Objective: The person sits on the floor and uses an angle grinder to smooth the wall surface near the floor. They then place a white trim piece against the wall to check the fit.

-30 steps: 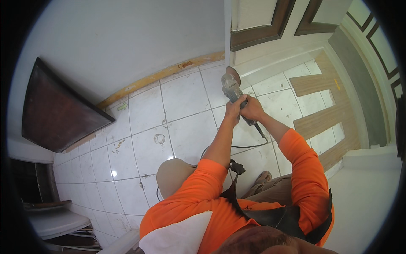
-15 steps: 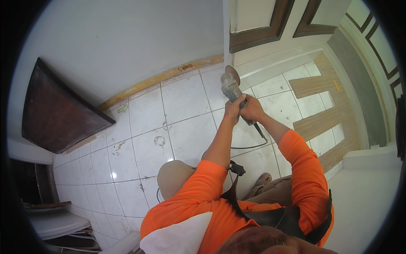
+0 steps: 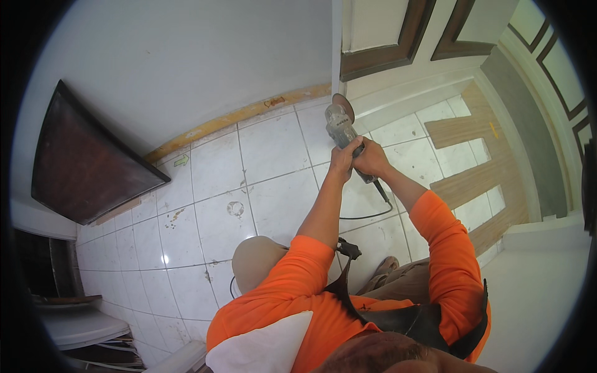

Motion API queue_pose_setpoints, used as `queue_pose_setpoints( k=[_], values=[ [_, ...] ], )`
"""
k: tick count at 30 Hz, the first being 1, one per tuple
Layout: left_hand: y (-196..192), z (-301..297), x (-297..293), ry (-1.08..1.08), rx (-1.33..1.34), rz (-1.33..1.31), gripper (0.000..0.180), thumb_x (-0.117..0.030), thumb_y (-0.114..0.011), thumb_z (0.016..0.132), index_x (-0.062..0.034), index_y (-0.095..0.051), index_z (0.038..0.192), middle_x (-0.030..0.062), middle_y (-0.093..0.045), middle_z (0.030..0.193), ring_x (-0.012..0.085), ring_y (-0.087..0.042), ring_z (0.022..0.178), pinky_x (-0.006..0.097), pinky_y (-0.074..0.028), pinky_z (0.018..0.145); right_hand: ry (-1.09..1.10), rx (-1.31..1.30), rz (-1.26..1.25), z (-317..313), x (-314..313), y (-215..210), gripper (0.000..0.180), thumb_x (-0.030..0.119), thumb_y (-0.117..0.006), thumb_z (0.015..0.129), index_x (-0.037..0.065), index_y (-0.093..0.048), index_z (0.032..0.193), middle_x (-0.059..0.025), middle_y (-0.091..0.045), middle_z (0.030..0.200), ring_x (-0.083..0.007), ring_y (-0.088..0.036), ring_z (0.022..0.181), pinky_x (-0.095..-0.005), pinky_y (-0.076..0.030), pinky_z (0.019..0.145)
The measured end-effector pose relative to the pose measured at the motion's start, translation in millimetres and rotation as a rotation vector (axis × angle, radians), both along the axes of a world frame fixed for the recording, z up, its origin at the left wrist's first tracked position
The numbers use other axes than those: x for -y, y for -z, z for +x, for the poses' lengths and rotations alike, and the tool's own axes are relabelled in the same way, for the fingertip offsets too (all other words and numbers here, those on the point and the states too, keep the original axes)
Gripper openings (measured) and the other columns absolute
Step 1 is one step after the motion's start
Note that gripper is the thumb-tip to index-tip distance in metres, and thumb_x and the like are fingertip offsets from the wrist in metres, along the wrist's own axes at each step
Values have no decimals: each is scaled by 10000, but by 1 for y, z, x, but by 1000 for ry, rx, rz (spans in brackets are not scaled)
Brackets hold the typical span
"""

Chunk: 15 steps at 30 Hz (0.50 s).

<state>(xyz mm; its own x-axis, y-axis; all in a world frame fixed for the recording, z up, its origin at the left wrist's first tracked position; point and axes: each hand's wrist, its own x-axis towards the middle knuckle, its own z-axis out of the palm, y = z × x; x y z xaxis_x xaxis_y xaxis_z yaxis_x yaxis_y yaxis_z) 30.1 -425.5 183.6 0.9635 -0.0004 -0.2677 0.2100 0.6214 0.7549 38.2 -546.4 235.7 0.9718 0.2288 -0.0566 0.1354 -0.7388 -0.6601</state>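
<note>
A dusty grey angle grinder [image 3: 340, 126] points away from me, its brownish disc [image 3: 344, 107] at the far end. The disc stands upright by the foot of the wall's corner edge; I cannot tell whether it touches. My left hand [image 3: 342, 159] is closed round the grinder's body from the left. From the right, my right hand [image 3: 372, 158] wraps the same body, close against the left one. A black power cord [image 3: 382, 191] leaves the grinder's rear and curves across the floor toward my knee. Both arms are stretched forward in orange sleeves.
White floor tiles [image 3: 273, 149] lie under the grinder. Wood-look planks [image 3: 463, 183] with staggered ends cover the floor at right. A bare yellowish strip [image 3: 242, 114] runs along the wall's foot. A dark wooden panel [image 3: 93, 161] leans at left; a panelled white door [image 3: 398, 68] stands ahead.
The view has shifted very slightly. My hands and the grinder stay in nearly the same place, both hands keeping their hold.
</note>
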Motion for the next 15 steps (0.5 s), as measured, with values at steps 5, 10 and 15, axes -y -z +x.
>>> queue_pose_setpoints(
  k=[5, 10, 15],
  values=[
    [-6, 0, -1, 10, 14, 2, 540, -283, -857, 885, 31, -644, 1269, 108, -703, 1160, 219, -681, 1034, 385, -539, 922, -7, 18, 1, -1, -1, -6, 691, 402, -853, 681, -20, -677, 1198, -245, -758, 1069, -390, -750, 1010, -439, -586, 893],
    [-10, 1, -1, 10, 21, 2, 547, -276, -857, 886, 27, -639, 1287, 106, -703, 1163, 220, -682, 1036, 384, -538, 928, 1, 21, 0, -2, -1, -10, 721, 405, -855, 671, -23, -668, 1220, -250, -757, 1067, -392, -750, 1006, -440, -590, 894],
    [-13, 3, -3, 10, 32, 5, 551, -263, -854, 886, 23, -632, 1301, 107, -703, 1172, 223, -683, 1041, 388, -539, 934, 0, -2, -36, -3, -4, -21, 757, 411, -859, 652, -9, -653, 1247, -250, -757, 1073, -400, -746, 1018, -451, -590, 906]
  ],
)
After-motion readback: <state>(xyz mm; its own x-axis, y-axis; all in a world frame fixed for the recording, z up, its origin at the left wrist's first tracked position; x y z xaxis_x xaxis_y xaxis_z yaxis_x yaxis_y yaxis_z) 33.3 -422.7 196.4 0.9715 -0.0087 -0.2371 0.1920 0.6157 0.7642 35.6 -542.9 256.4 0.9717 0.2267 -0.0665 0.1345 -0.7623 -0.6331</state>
